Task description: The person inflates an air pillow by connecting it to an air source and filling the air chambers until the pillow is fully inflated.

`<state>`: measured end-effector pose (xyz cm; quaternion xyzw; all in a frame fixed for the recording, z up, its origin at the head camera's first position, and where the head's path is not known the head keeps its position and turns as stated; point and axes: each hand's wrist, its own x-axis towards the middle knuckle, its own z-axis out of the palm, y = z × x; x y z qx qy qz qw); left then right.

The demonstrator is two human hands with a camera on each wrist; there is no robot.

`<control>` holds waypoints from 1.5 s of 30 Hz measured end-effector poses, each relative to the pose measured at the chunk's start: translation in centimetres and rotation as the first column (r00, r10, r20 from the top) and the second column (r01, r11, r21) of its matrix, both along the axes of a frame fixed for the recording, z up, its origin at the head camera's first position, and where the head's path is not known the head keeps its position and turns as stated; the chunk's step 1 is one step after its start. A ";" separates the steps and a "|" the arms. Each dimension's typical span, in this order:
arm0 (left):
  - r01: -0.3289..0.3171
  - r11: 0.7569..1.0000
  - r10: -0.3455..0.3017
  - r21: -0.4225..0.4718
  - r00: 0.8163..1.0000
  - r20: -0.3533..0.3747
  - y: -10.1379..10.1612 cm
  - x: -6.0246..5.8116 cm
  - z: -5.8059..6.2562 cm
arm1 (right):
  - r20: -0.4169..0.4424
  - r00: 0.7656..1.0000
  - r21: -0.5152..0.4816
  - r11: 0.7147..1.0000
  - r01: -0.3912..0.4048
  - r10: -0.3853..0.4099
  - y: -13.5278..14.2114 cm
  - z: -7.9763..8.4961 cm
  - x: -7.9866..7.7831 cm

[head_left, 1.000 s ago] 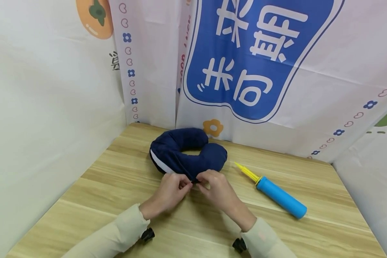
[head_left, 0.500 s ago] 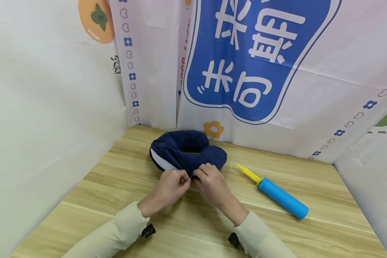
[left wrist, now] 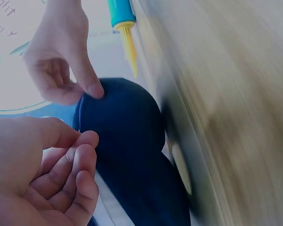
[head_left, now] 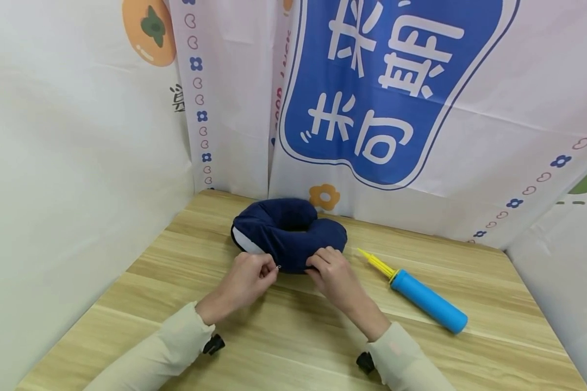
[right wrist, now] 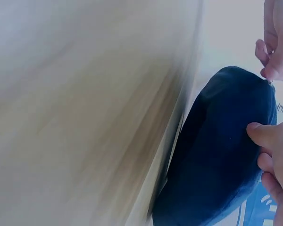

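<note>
A navy U-shaped neck pillow (head_left: 293, 244) lies on the table, its outer seam towards me. A white strip of lining (head_left: 247, 240) shows through the open part of that seam at the left. My left hand (head_left: 247, 277) pinches a small metal zipper pull (head_left: 279, 266) on the seam. To its right, my right hand (head_left: 335, 274) grips the pillow's near edge between thumb and fingers. In the right wrist view the right thumb (right wrist: 259, 134) presses on the navy fabric. The left wrist view shows both hands at the seam, the left fingertips covering most of the pull.
A blue hand pump (head_left: 428, 300) with a yellow nozzle lies on the wooden table (head_left: 293, 347), right of the pillow. Printed white sheets (head_left: 235, 108) hang behind the table and along both sides.
My left hand has moved left along the seam with the zipper pull, and the white strip showing has become shorter. My right hand has shifted slightly right along the pillow's edge.
</note>
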<state>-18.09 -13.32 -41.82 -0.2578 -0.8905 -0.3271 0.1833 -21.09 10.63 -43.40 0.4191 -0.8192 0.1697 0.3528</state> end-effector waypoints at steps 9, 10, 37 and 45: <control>0.021 1.000 -0.022 0.024 0.998 0.055 0.5 0.1 -0.2 | -0.033 0.999 0.010 1.000 -0.022 0.023 -1.0 0.3 0.7; 0.026 0.999 -0.027 0.027 0.998 0.059 0.6 0.1 -0.2 | -0.040 0.999 0.024 1.000 -0.016 0.016 -1.2 0.3 0.7; -0.013 0.997 0.013 0.071 1.000 0.010 -0.9 -0.5 -0.5 | -0.022 1.000 0.042 0.999 -0.010 0.011 0.1 1.5 1.1; 0.012 0.997 -0.012 0.076 1.000 0.004 -0.3 -0.1 -0.2 | -0.071 0.996 0.142 0.988 0.063 -0.053 -0.5 1.5 0.9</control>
